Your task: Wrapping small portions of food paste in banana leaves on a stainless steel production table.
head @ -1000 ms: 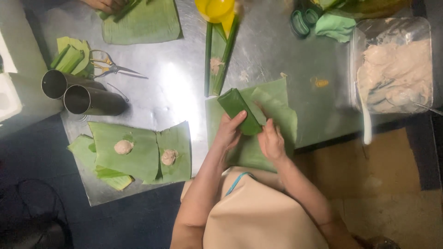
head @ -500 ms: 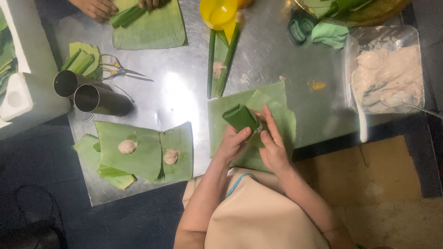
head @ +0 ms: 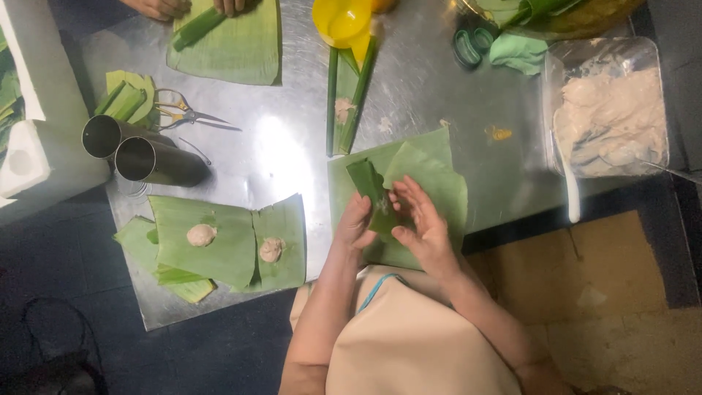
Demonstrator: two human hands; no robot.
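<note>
Where the two hands meet over a flat banana leaf sheet (head: 439,183) on the metal table (head: 292,146), a rolled leaf parcel (head: 371,192), dark green and tilted, lies between them: the left hand (head: 356,225) curls its fingers against the parcel's lower side, the right hand (head: 423,223) presses its fingertips to the other side with the palm half open, so both grip the one roll. Beyond the hands, a folded leaf strip (head: 345,95) with a dab of filling, and past it a yellow scoop (head: 342,20). Off to the right hand's side, a clear tub of pale dough (head: 610,117) and a white spatula (head: 569,183). Off to the left hand's side, two leaf pieces (head: 227,241) each bearing a small dough ball (head: 201,235); farther that way, two metal tubes (head: 139,150) lying side by side, and scissors (head: 191,115). At the far edge, another person's hands (head: 190,7) on a leaf.
</note>
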